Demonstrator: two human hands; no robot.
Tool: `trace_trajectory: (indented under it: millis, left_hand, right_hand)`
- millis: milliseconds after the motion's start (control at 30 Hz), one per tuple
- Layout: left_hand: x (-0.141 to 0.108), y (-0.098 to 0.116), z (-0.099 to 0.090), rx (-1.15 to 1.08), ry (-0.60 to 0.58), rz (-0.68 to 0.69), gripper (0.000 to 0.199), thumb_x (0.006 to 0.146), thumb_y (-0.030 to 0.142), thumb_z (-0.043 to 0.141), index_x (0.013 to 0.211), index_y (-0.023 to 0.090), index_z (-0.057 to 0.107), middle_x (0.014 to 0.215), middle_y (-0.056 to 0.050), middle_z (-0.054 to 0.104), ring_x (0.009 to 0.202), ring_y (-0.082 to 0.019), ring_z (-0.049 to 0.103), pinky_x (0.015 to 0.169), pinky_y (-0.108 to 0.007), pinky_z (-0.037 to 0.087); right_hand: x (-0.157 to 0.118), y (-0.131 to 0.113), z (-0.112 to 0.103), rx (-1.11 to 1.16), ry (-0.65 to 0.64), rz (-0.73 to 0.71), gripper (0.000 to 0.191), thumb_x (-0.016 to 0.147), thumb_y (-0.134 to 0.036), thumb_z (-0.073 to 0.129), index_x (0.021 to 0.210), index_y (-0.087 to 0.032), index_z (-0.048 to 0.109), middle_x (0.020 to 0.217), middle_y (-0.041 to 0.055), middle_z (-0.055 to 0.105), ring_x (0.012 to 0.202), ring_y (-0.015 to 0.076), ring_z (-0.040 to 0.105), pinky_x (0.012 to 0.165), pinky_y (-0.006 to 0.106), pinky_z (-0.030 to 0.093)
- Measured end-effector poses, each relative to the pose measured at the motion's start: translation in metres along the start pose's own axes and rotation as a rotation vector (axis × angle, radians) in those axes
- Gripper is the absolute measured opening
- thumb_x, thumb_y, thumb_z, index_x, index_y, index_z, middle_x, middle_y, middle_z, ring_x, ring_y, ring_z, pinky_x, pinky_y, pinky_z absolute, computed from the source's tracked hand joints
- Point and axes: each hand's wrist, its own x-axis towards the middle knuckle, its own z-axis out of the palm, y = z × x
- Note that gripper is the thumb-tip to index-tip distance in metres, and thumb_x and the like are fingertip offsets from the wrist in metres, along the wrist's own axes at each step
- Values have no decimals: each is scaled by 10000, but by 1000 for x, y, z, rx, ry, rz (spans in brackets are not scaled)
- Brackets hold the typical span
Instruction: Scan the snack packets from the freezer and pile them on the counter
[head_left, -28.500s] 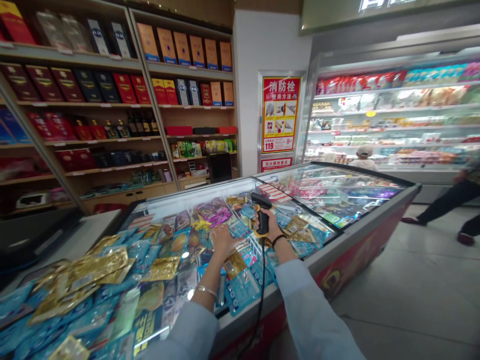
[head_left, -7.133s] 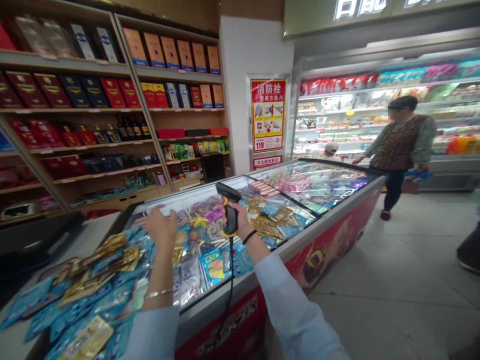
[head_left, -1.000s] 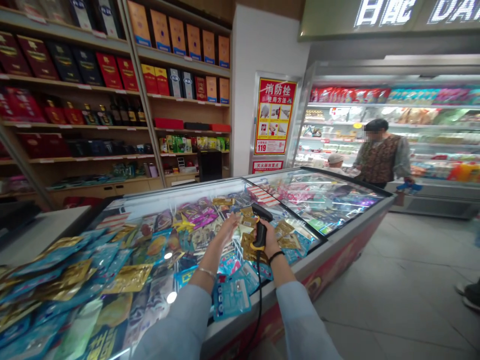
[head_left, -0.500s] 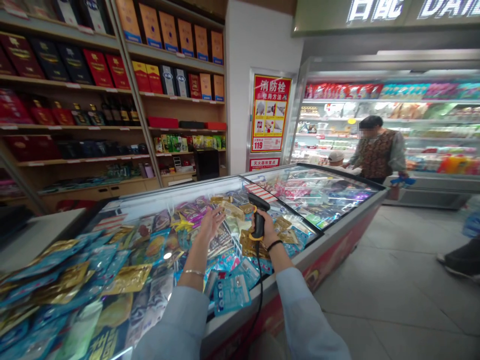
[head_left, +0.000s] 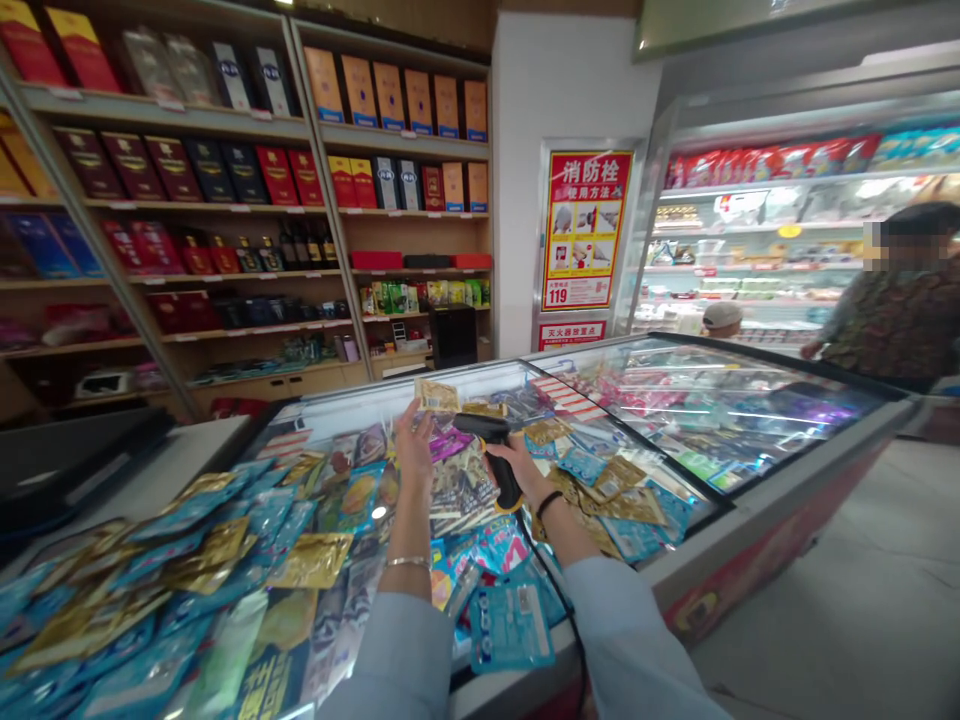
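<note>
Left hand (head_left: 415,452) holding gold packet (head_left: 437,397), too blurred to read | right hand (head_left: 523,468) wrapped round scanner (head_left: 507,482) | person (head_left: 892,312) cut off

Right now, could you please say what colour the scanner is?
The scanner is black with yellow trim, best seen in the head view.

Got two hands (head_left: 414,448) up front, one black scanner (head_left: 505,478), one silver bracelet (head_left: 407,562), one black wristband (head_left: 549,502) and six orange boxes (head_left: 388,97) up top.
</note>
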Motion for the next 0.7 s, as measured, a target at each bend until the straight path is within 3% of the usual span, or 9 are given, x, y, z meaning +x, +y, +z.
trace_trajectory:
  millis: [267,700]
  left_hand:
    - [4,10,-15,-29,16,99,548,905,634,363,1159,250,660,1473,-93,461,1197,-255,581,1025,-399,427]
    - [2,13,-17,-6,29,139,535,920,607,341,1182,253,644,1442,-103,491,1179,-246,592,1035,-419,417]
  right_hand:
    - [-9,-12,12,49,-6,-25,261,666,-399,701,727,-181,572,537,-17,586,348,122,511,343,237,360]
    - [-11,-14,10,143,20,-49,299,682,-427,728,739,-175,578,563,-6,604,347,112,510,331,225,371]
